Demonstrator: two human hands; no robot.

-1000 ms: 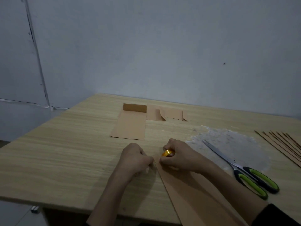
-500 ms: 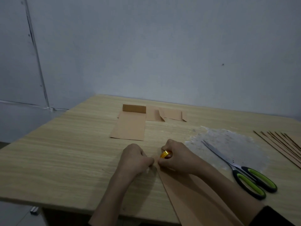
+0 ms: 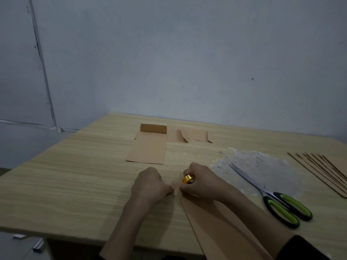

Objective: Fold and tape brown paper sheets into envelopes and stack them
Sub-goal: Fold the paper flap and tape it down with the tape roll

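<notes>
A folded brown paper sheet (image 3: 221, 228) runs from the near table edge up to my two hands. My right hand (image 3: 201, 182) lies on its far end with fingers curled round a small yellow tape roll (image 3: 187, 178). My left hand (image 3: 151, 185) is a fist just left of the sheet's tip, fingertips pinched together close to the right hand; what they pinch is too small to tell. A finished brown envelope (image 3: 148, 147) with its flap raised lies farther back.
Green-handled scissors (image 3: 274, 197) lie to the right on a whitish patch of the wooden table (image 3: 65, 184). Fanned brown sheets (image 3: 324, 171) sit at the far right edge. More folded brown pieces (image 3: 189, 136) lie at the back near the wall.
Both hands stay at the sheet's tip, with only a slight shift of the fingers. The camera has tipped a little.
</notes>
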